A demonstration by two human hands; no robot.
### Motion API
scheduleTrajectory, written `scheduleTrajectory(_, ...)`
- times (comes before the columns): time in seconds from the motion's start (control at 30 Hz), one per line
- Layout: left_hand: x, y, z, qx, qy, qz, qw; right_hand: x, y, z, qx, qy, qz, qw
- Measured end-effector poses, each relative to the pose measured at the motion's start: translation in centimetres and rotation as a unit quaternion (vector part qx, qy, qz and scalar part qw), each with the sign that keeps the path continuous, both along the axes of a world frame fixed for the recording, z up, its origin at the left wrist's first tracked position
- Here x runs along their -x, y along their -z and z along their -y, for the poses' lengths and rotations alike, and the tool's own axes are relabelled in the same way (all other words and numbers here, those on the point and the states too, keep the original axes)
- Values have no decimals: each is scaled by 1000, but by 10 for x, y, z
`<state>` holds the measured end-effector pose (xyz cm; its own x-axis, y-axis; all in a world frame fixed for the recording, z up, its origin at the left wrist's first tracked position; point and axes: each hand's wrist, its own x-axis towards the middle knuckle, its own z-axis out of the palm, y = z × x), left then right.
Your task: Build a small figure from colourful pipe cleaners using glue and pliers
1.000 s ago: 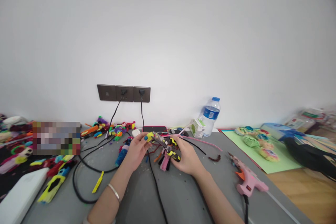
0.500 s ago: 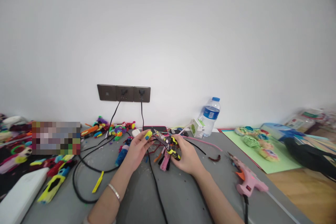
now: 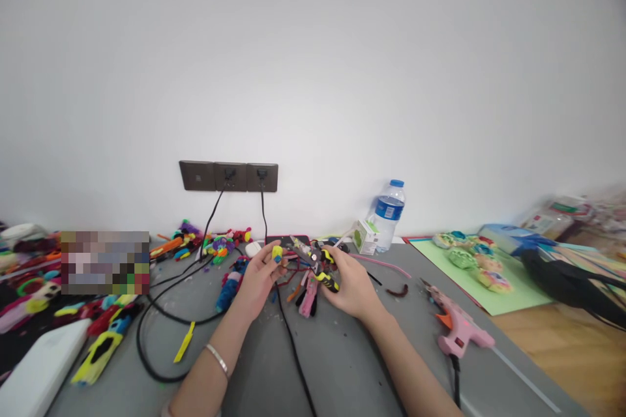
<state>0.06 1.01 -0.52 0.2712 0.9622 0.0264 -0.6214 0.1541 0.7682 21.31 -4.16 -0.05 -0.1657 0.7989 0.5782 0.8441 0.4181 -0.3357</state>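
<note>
My left hand [image 3: 258,279] pinches a small yellow and blue fuzzy piece [image 3: 276,253] between thumb and fingers. My right hand [image 3: 351,288] is closed round the yellow and black handles of a pair of pliers [image 3: 313,258], whose jaws point up and left toward the fuzzy piece. Both hands hover over the grey table [image 3: 337,365], just above a bundle of pink, orange and black pipe-cleaner bits [image 3: 306,293].
A pink glue gun [image 3: 457,327] lies at the right with its cord. Black cables [image 3: 161,313] run from the wall sockets [image 3: 229,176] across the table. A water bottle [image 3: 388,215] and small carton [image 3: 365,237] stand behind. Colourful craft pieces [image 3: 98,332] crowd the left; a green sheet [image 3: 508,296] lies right.
Both hands have shifted slightly away from me with the pliers and fuzzy piece; the view tilted a little. The grips are the same.
</note>
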Motion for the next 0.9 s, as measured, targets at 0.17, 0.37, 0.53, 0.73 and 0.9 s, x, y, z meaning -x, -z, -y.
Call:
scheduleTrajectory(0.17, 1, 1, -1, -7, 5, 5, 1000, -9, -34, 11, 131, 27, -227, 965)
scheduleTrajectory(0.37, 2, 4, -5, -13, 4, -4, 1000, -33, -51, 52, 163, -64, -374, 911)
scheduleTrajectory(0.53, 2, 4, -3, -12, 14, -3, 1000, -36, -20, 88, 200, -28, -407, 891)
scheduleTrajectory(0.73, 0, 5, -1, -24, 6, -21, 999, -50, -15, 100, 272, 88, -358, 889)
scheduleTrajectory(0.9, 0, 6, -1, -60, 1, -73, 995, -43, -22, 73, 270, 301, -111, 908)
